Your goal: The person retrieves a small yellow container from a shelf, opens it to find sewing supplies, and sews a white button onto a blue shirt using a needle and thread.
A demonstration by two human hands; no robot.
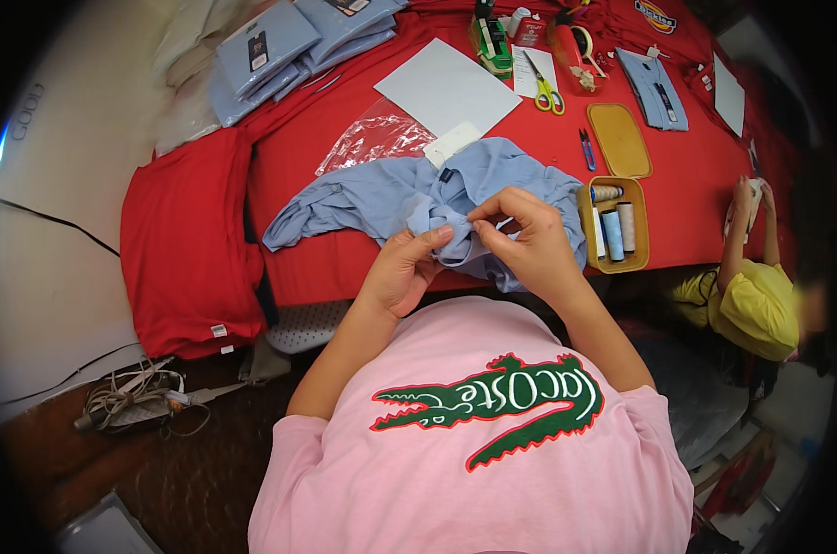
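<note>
A light blue shirt (363,196) lies bunched on the red-covered table in front of me, its dark neck label (446,175) facing up. My left hand (406,268) pinches a gathered fold of it between thumb and fingers. Just to the right, my right hand (532,242) has thumb and forefinger pressed together against the same fold; anything between those fingertips is too small to make out. A white tag (452,143) rests at the shirt's far edge. Close to my right hand stands a yellow box (645,256) holding several thread spools (612,234).
Yellow-handled scissors (546,93), thread snips (587,150), a box lid (619,138) and a green tape dispenser (492,42) lie beyond. White board (448,85) and clear plastic (374,140) sit behind the shirt. Folded shirts (271,51) are stacked far left. A person in yellow (756,309) works at right.
</note>
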